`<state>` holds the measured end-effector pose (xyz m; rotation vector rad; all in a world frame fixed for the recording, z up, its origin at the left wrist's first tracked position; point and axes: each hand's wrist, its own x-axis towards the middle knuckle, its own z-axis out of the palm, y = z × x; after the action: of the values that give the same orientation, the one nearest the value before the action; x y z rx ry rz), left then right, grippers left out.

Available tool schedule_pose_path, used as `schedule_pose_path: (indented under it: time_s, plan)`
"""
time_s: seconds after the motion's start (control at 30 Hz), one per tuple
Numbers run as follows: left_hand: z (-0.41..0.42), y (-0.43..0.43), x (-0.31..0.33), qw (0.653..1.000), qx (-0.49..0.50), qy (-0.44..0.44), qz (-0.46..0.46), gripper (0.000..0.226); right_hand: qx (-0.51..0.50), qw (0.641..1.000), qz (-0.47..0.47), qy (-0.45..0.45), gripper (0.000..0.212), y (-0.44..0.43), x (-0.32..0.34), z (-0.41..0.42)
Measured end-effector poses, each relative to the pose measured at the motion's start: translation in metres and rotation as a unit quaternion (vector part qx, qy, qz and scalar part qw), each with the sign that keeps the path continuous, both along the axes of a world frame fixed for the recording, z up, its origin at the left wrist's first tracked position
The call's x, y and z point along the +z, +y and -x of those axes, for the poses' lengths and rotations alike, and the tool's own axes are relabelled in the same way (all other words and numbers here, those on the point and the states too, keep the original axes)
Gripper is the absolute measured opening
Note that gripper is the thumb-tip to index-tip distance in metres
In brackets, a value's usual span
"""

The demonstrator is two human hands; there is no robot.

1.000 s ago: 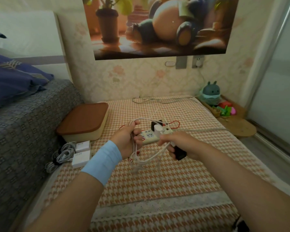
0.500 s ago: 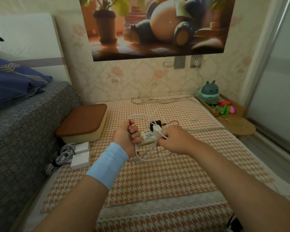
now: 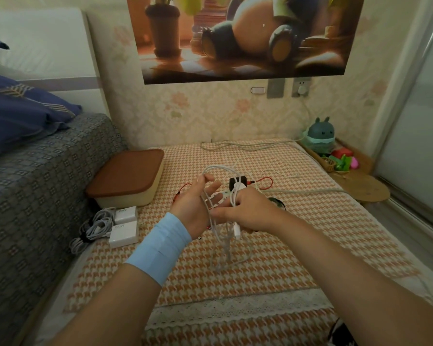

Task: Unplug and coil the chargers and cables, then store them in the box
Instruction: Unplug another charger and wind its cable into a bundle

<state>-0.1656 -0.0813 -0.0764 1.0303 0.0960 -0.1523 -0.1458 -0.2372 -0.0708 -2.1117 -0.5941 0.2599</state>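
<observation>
Left hand (image 3: 198, 206) is wide, fingers spread and roughly straight, acting as a former. Loops of the white cable (image 3: 218, 171) run round the palm and fingers. It is up in the air, right of the box (image 3: 128, 176) and nearer the camera than it.

Right hand (image 3: 250, 211) is just right of the left one, almost touching. Its fingers are curled, pinching the cable strands. A white connector end (image 3: 237, 231) hangs out below the fist. The lower loops are motion-blurred, so the turn count is unreadable.

Handling, my read:
- The cable is light, thin and limp, with no stiffness, so loops spring or slide off spread fingers if tension drops.
- The jacket looks smooth, so grip the whole bundle, not single strands.
- Best hold is across the bundle mid-loop, then tuck the connector end in.
- Don't pull on the connector neck, the likely weak point.

Other items:
- The box lid is on and needs opening before stowing.
- Two white chargers (image 3: 124, 226) with bundled grey leads lie just in front of the box on its near side, not in it.
- A black charger (image 3: 236, 182) and a red cable (image 3: 265, 179) sit right of the box, beyond the hands. The hands cover its base, so I can't tell if it's plugged in.
</observation>
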Motion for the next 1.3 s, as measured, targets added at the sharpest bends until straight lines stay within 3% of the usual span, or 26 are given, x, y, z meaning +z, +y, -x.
schedule_pose_path:
  time_s: [0.1,0.23,0.43,0.6,0.73,0.87,1.0,1.07,1.13,1.2,1.23,1.27,1.3]
  plan:
    - [0.003,-0.004,0.004,0.999,-0.019,-0.019,-0.026,0.037,0.019,0.999,0.013,0.036,0.021,0.008,0.001,0.003]
    - [0.002,0.005,0.0,0.996,-0.032,-0.029,-0.072,0.035,0.015,0.996,-0.032,0.079,0.026,0.014,0.001,-0.004]
    - [0.002,0.013,-0.006,0.981,-0.074,-0.044,-0.174,0.056,-0.041,0.965,-0.205,0.16,0.041,0.014,0.004,-0.021]
    - [-0.001,0.022,-0.013,0.921,-0.072,-0.109,-0.367,0.015,-0.119,0.894,-0.374,0.217,0.025,0.004,0.008,-0.04]
    - [-0.008,0.028,-0.013,0.917,0.006,-0.104,-0.385,0.024,-0.192,0.876,-0.388,0.212,0.025,-0.006,-0.002,-0.047]
    - [-0.012,0.033,-0.013,0.932,0.043,-0.031,-0.358,0.022,-0.229,0.863,-0.401,0.204,0.026,-0.004,-0.006,-0.045]
    - [-0.02,0.058,-0.014,0.954,0.19,0.083,-0.218,0.018,-0.281,0.813,-0.457,0.227,0.031,-0.008,-0.001,-0.046]
    - [-0.027,0.088,-0.02,0.906,0.263,0.125,-0.307,0.021,-0.313,0.782,-0.491,0.222,0.031,-0.015,0.002,-0.049]
    - [-0.025,0.113,-0.023,0.838,0.304,0.157,-0.425,0.014,-0.332,0.781,-0.482,0.217,0.032,-0.025,0.004,-0.051]
    - [-0.024,0.126,-0.028,0.778,0.223,0.207,-0.549,0.029,-0.314,0.821,-0.418,0.229,0.031,-0.03,0.002,-0.051]
    - [-0.02,0.124,-0.026,0.728,0.154,0.227,-0.628,0.036,-0.294,0.848,-0.375,0.233,0.03,-0.029,-0.001,-0.049]
    - [-0.021,0.12,-0.028,0.675,0.097,0.219,-0.698,0.04,-0.272,0.871,-0.338,0.233,0.027,-0.026,-0.004,-0.048]
    - [-0.019,0.113,-0.028,0.646,0.07,0.181,-0.738,0.044,-0.249,0.887,-0.312,0.232,0.025,-0.022,-0.005,-0.046]
